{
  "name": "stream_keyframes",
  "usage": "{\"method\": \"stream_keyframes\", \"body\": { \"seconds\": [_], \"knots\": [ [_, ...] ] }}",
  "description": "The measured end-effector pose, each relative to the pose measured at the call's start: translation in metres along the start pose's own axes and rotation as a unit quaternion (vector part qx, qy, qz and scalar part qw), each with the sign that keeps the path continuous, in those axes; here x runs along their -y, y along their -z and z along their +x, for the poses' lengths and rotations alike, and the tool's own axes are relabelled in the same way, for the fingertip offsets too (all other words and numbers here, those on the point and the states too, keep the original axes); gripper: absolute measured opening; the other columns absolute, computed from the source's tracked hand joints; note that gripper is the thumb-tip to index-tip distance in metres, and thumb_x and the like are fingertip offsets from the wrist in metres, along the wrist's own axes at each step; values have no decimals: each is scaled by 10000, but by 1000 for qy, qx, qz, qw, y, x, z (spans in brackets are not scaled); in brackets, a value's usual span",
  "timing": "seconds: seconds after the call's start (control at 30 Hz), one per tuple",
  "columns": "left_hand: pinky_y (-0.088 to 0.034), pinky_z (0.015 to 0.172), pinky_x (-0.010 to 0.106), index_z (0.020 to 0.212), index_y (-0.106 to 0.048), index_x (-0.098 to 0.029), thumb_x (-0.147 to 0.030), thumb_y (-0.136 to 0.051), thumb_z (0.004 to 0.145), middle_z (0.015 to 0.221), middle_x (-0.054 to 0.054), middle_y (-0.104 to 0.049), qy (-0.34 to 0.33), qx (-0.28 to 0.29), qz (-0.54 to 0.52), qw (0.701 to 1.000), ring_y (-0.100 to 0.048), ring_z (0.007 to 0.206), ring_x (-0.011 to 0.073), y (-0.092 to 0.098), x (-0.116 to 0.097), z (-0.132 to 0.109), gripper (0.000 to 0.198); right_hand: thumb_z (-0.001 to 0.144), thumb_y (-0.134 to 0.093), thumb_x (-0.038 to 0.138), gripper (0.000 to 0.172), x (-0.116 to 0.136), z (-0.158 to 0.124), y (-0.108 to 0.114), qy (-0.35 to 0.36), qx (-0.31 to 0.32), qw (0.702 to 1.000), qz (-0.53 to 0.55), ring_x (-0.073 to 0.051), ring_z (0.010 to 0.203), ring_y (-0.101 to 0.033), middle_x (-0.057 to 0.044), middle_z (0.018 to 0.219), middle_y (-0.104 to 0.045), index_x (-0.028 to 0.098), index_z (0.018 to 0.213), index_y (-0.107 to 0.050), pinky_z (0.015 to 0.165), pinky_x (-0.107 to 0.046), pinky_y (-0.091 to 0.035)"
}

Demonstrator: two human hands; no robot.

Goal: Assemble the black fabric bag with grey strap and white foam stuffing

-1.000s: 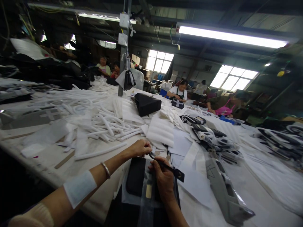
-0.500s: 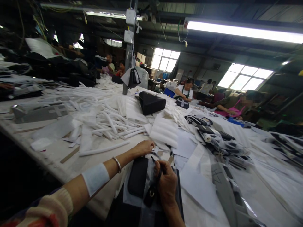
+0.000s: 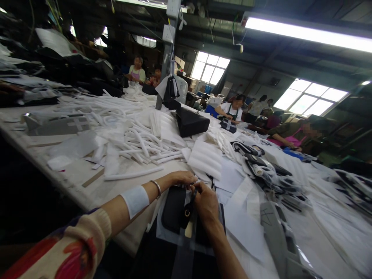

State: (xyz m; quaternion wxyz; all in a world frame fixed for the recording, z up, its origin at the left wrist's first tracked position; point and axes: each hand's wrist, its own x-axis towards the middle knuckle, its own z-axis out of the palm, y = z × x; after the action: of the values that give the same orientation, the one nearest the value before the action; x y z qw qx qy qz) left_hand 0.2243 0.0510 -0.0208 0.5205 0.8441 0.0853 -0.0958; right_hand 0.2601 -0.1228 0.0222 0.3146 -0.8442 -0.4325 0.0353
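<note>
A black bag (image 3: pixel 171 209) lies in front of me at the table edge, with a sheet of translucent wrapping (image 3: pixel 183 242) over part of it. A narrow black strap (image 3: pixel 188 205) with a gold-coloured ring runs up from the bag, and my right hand (image 3: pixel 206 201) pinches it near its upper end. Reaching in from the left, my left hand (image 3: pixel 186 177) meets the right fingertips at that end. Its fingers are closed, but what they grip is hidden. A pale flat tab (image 3: pixel 189 228) shows below the ring.
White foam rods (image 3: pixel 142 143) heap up beyond my left arm. Foam sheet (image 3: pixel 205 159) and white paper (image 3: pixel 245 228) lie to the right. Farther off are a black bag (image 3: pixel 192 122), a metal post (image 3: pixel 167 66), wrapped straps (image 3: pixel 261 162) and several people working.
My left hand has come over from the table scraps to the right fingertips. The right hand has shifted slightly up along with the strap. The whole view has tilted and moved a little.
</note>
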Motion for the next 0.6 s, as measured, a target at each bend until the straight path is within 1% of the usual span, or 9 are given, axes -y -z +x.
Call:
{"method": "stream_keyframes", "body": {
  "seconds": [0.1, 0.2, 0.27, 0.37, 0.43, 0.47, 0.5, 0.57, 0.6],
  "knots": [
    [-457, 559, 244, 779, -643, -145, -518, -420, 925, 570, 5, -586, 22, -3, -47, 999, -533, 547, 132, 0, 4, 1, 458, 827, -569, 338, 181, -7, 2, -14, 7, -21, 999, 29, -231, 792, -660, -19, 817, -734, 267, 905, -715, 699, -299, -422],
    [-440, 525, 247, 678, -631, -150, -604, -537, 841, 526, 1, -563, 48, -25, -78, 996, -516, 516, 132, 1, 9, 2, 491, 837, -557, 446, 258, -16, 1, -24, 3, -33, 996, 81, -230, 763, -651, -18, 813, -732, 263, 919, -720, 707, -307, -437],
    [-413, 492, 246, 612, -612, -149, -590, -607, 792, 495, -4, -543, 61, -56, -92, 992, -492, 482, 127, 1, 12, 4, 477, 839, -553, 505, 312, -19, 0, -26, -4, -33, 994, 100, -226, 715, -637, -14, 790, -727, 262, 930, -726, 688, -310, -440],
    [-395, 476, 237, 579, -609, -138, -436, -673, 752, 463, -20, -515, 58, -115, -114, 985, -471, 457, 117, 0, 13, 7, 351, 851, -549, 528, 346, -20, -2, -26, 20, -43, 992, 119, -199, 661, -606, -22, 833, -722, 252, 946, -735, 670, -305, -445],
    [-410, 494, 226, 634, -640, -125, -304, -671, 726, 484, -25, -538, 44, -157, -132, 978, -496, 473, 114, 0, 10, 8, 203, 866, -545, 521, 353, -20, -2, -25, 53, -71, 987, 136, -182, 656, -592, -40, 874, -709, 235, 937, -740, 672, -301, -452],
    [-426, 512, 220, 689, -656, -118, -250, -652, 720, 511, -22, -566, 36, -180, -141, 973, -521, 491, 115, 0, 8, 9, 136, 871, -548, 513, 351, -20, -2, -25, 69, -90, 982, 148, -184, 689, -600, -51, 893, -702, 225, 925, -741, 689, -302, -461],
    [-445, 534, 218, 761, -667, -111, -207, -624, 722, 547, -15, -598, 28, -202, -152, 967, -550, 514, 117, 1, 4, 9, 113, 871, -557, 502, 342, -21, -3, -26, 84, -111, 977, 163, -194, 745, -616, -63, 910, -696, 216, 908, -742, 720, -306, -471],
    [-488, 587, 222, 944, -648, -100, -150, -562, 737, 624, 3, -653, 12, -245, -169, 955, -612, 569, 127, 4, -6, 9, 230, 864, -585, 471, 307, -24, -4, -27, 101, -140, 964, 202, -216, 858, -639, -76, 948, -694, 206, 890, -738, 780, -316, -488],
    [-505, 612, 228, 1043, -613, -100, -132, -536, 747, 661, 12, -674, 3, -262, -176, 949, -638, 598, 133, 6, -12, 8, 308, 863, -594, 458, 295, -26, -4, -28, 98, -142, 959, 226, -216, 862, -650, -79, 964, -697, 203, 911, -733, 775, -316, -500]
  ]
}}
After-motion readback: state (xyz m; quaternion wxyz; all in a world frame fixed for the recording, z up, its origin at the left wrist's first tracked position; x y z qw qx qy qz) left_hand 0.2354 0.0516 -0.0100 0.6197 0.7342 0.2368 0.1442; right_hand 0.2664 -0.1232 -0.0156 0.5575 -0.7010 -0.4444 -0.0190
